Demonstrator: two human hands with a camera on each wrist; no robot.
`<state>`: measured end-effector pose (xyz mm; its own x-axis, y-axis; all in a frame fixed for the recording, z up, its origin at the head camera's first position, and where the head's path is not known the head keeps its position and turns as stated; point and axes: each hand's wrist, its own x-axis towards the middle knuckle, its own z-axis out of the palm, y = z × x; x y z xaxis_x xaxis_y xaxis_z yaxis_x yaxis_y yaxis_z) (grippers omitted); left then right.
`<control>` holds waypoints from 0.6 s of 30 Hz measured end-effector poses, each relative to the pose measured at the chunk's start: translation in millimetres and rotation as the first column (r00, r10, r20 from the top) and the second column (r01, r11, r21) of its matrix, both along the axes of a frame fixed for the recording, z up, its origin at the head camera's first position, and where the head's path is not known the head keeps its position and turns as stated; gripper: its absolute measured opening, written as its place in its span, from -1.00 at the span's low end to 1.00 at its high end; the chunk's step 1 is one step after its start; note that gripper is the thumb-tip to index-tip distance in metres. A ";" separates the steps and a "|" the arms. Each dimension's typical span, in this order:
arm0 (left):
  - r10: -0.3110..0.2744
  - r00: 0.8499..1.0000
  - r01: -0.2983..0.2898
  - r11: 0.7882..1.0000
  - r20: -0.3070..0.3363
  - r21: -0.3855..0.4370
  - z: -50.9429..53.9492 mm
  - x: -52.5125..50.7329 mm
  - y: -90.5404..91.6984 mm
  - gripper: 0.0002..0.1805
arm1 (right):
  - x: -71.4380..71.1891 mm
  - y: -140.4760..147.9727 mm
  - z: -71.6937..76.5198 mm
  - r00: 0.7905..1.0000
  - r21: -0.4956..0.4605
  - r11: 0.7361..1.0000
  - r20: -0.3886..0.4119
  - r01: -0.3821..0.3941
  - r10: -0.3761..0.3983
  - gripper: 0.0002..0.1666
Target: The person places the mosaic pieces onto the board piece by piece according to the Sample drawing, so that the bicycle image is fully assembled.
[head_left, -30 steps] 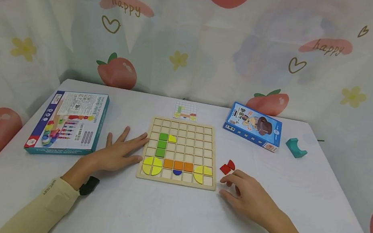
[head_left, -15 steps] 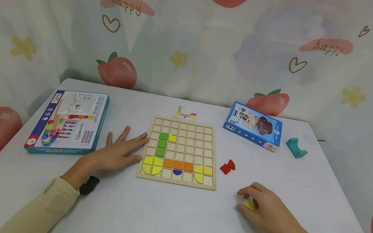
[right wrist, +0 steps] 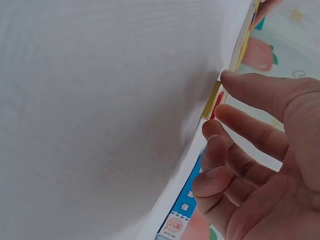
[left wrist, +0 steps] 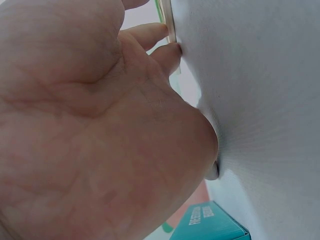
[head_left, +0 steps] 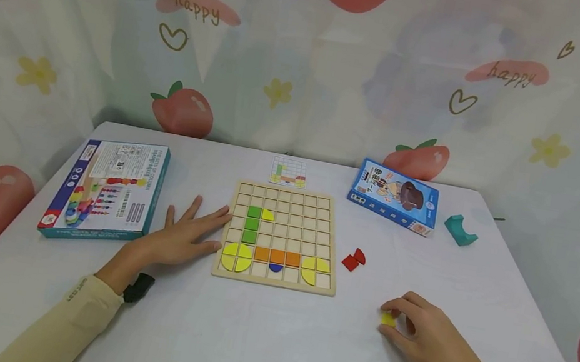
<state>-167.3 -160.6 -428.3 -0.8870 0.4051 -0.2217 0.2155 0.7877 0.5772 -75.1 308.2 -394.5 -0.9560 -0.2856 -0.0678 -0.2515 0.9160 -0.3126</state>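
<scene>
A wooden grid board [head_left: 276,270] lies at the table's middle, holding green, orange, yellow and blue tiles. My left hand [head_left: 180,244] rests flat with spread fingers, its fingertips at the board's left edge; the left wrist view shows mostly its palm. To the right of the board, my right hand [head_left: 422,335] pinches a yellow tile [head_left: 387,319] between thumb and fingers, low over the tablecloth. The right wrist view shows the tile's edge [right wrist: 211,101] by the thumb tip. Its full shape is partly hidden by the fingers. Red tiles [head_left: 350,262] lie beside the board's right edge.
A small pattern card [head_left: 289,172] lies behind the board. A blue box [head_left: 394,196] and a teal curved block [head_left: 460,230] are at the back right. Left of my left hand lies a larger teal-edged box [head_left: 104,193]. A printed cloth backdrop [head_left: 331,67] stands behind the table.
My right hand has moved from beside the red tiles rightward and toward the table's front, where it now pinches the yellow tile. The left hand has stayed in place.
</scene>
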 end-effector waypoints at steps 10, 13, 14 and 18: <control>0.001 1.000 -0.001 1.000 -0.003 0.000 0.6 0.6 0.0 -0.21 | 0.1 9.3 -0.5 0.999 0.002 1.000 0.046 -0.018 0.018 -0.65; 0.001 1.000 -0.001 1.000 -0.004 0.002 0.6 0.6 0.0 -0.21 | -0.9 11.6 -1.7 0.999 0.000 1.000 0.048 -0.021 0.021 -0.64; 0.000 1.000 0.000 1.000 -0.004 0.003 0.5 0.6 -0.1 -0.21 | -1.1 12.1 -2.0 0.999 -0.001 1.000 0.045 -0.021 0.021 -0.64; -0.002 1.000 0.002 1.000 -0.004 0.001 0.2 0.5 -0.5 -0.21 | -0.9 12.3 -2.2 0.999 -0.005 1.000 0.024 -0.026 0.026 -0.66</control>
<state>-166.8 -161.1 -428.1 -0.8868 0.4076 -0.2180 0.2195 0.7864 0.5775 -76.0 320.5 -396.7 -0.9462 -0.3110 -0.0893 -0.2678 0.9076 -0.3234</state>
